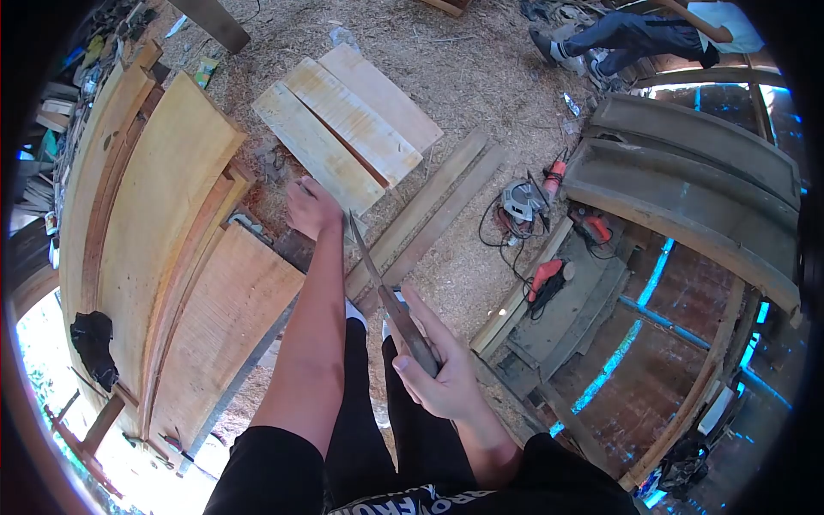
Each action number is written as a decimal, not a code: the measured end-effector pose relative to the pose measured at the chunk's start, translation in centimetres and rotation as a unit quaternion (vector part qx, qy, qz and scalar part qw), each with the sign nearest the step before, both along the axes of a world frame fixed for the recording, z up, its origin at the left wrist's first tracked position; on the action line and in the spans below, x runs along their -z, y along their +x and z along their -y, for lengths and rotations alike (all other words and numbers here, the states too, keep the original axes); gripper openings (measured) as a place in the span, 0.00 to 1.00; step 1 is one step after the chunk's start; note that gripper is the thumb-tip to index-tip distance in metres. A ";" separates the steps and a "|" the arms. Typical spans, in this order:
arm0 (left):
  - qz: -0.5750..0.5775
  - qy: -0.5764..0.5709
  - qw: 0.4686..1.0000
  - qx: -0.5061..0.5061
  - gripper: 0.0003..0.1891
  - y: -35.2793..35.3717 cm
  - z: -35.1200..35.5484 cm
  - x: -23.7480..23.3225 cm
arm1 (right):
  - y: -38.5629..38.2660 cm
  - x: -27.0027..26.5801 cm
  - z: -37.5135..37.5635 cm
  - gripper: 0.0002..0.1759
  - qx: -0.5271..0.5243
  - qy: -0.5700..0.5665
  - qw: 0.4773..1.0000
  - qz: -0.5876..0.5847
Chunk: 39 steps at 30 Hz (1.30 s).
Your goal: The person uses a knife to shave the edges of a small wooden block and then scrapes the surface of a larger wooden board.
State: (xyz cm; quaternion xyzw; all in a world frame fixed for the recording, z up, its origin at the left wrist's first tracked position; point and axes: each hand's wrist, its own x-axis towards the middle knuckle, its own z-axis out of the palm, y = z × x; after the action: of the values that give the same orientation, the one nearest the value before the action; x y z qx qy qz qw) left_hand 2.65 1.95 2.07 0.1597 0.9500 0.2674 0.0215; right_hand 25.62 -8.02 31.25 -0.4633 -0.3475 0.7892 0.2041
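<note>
My right hand (448, 382) holds a long tool with a narrow, tapering blade (367, 257) and a thick brown handle (416, 343). The handle lies between the thumb and the outstretched fingers, and the tip points away from me toward the pale boards. My left hand (313, 209) is closed, its fingers curled. Whatever it may hold is hidden. It is beside the near left end of a pale board (313, 142). Two more light boards, a middle one (352, 120) and a far one (382, 99), lie alongside.
Large curved wooden slabs (167, 223) stand at left. Two long beams (438, 202) lie ahead. At right are a circular saw (519, 202), red power tools (545, 279) with cords, and a wooden frame (678, 184). A person (635, 39) is at upper right. Shavings cover the ground.
</note>
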 end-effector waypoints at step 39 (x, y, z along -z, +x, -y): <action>-0.013 0.110 0.993 0.040 0.12 -0.5 1.5 0.3 | -2.9 0.7 7.4 0.41 0.073 0.194 0.972 0.113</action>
State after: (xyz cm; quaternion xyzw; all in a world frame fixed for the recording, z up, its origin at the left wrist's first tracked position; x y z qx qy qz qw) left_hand 2.18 0.42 1.74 0.2020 0.9081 0.3667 0.0022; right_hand 22.72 -15.39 30.56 -0.5249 -0.4800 0.6322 0.3072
